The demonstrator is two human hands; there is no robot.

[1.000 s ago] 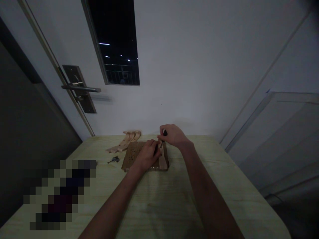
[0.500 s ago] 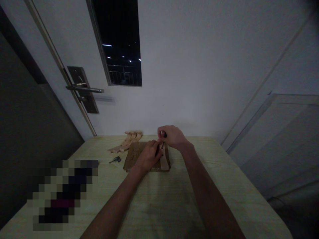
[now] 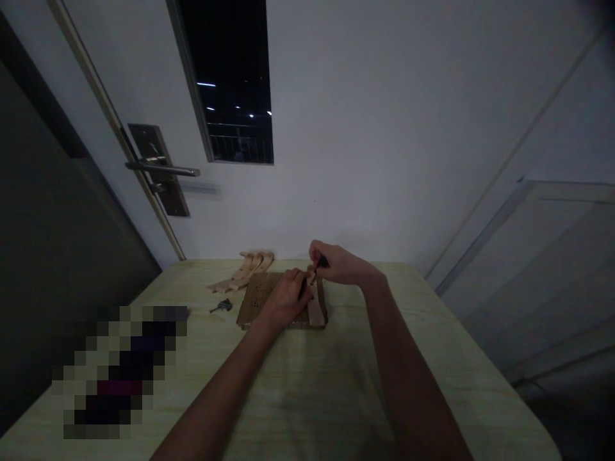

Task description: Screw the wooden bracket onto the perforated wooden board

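Observation:
On the table lies a flat brown slab [image 3: 247, 314] that looks like cardboard, with dark marks on its left part. Across its right side rests a pale, shaped wooden piece [image 3: 316, 312] with dark holes or screws in it. My left hand [image 3: 288, 296] is closed against that piece from the left, thumb and fingers bent at its edge. My right hand [image 3: 339, 264] grips a screwdriver [image 3: 323, 262] by its dark handle. The shaft leans down to the left, its tip at the upper part of the wooden piece; exact contact is too small to tell.
Several similar wooden pieces [image 3: 250, 269] lie behind the slab to the left. A small heap of screws [image 3: 221, 306] sits left of it. A blurred-out dark item [image 3: 139, 365] lies at the table's left edge. A white door with a handle [image 3: 166, 169] rises behind the table.
My right hand has shifted slightly right and tilted the screwdriver over, so more of its handle and shaft shows. My left hand stays in place on the wooden piece.

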